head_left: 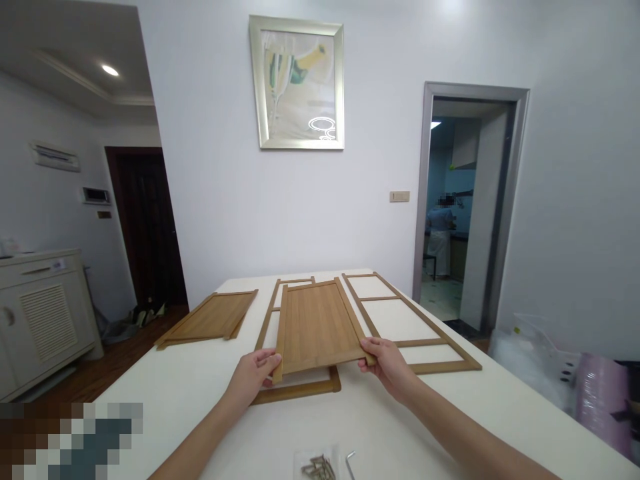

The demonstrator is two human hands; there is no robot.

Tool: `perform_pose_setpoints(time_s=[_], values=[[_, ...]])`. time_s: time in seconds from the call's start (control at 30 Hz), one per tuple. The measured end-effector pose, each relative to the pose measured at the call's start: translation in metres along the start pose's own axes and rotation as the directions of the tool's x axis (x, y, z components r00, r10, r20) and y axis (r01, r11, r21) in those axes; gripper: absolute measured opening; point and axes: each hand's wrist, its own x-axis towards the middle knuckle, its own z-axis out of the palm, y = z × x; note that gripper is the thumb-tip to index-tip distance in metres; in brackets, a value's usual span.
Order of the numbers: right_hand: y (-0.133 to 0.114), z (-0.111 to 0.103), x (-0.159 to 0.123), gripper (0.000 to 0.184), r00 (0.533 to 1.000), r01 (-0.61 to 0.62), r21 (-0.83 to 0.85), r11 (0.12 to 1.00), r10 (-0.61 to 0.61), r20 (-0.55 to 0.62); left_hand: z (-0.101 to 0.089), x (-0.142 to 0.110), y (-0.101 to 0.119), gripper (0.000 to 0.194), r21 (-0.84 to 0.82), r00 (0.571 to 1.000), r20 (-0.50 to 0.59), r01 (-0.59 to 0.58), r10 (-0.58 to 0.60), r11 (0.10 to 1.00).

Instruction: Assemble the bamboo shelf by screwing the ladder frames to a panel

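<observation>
A brown wooden shelf panel (320,323) is held level in front of me, its near edge raised above the table. My left hand (255,375) grips its near left corner, thumb on top. My right hand (385,363) is closed on the near right corner in the same way. Beneath the panel lies a wooden ladder-like frame (300,393), partly hidden by it. A second such frame (435,367) lies flat to the right. Stacked wooden panels (213,317) rest on the table at the left.
Near the front of the white table (165,393) lie a clear bag of screws (319,467) and a hex key (351,463). A wall stands behind the table. Through a doorway at the right, a person (440,227) stands in another room. Wrapped bundles (600,393) lie right of the table.
</observation>
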Motion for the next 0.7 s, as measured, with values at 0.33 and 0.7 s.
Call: perform_pose_setpoints(time_s=[0.33,0.7], values=[[-0.03,-0.055,0.024,0.015,0.931,0.113,0.009,0.994,-0.103,-0.349,-0.049,0.013,-0.015,0.037,0.581,0.929,-0.116,-0.224,0.352,0.782],[-0.039,-0.116,0.037,0.023,0.746,0.056,-0.15,0.987,-0.141,-0.651,-0.058,0.021,-0.028,0.033,0.761,0.955,-0.044,-0.157,0.292,0.629]])
